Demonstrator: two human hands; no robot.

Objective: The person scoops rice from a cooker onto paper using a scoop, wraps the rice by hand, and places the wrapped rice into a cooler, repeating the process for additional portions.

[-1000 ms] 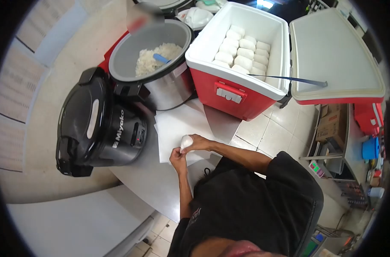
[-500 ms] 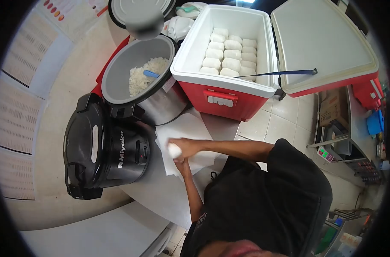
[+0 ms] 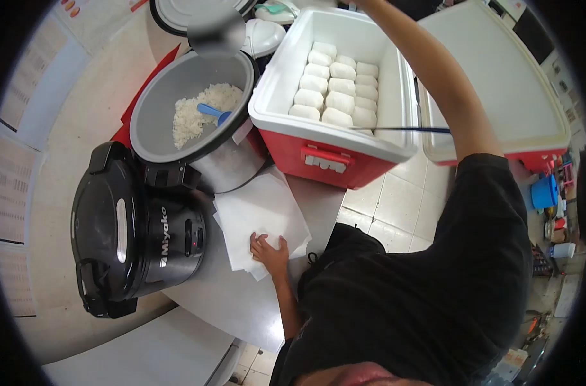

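My left hand rests on a stack of white paper sheets, its fingers apart and nothing in them. My right forearm reaches over the red and white cooler box. The right hand itself is cut off by the top edge of the view, so what it holds is hidden. Several white paper-wrapped bundles stand in rows inside the cooler. Left of it, an uncovered rice pot contains loose cooked rice and a blue scoop.
A closed black Miyako rice cooker stands on the metal table at left. The cooler's lid hangs open on the right, with a dark strap across. Printed sheets hang on the wall.
My right hand has left the paper and gone up past the cooler, out of view. The white bundle is gone from above the sheets. My left hand has opened onto the paper.
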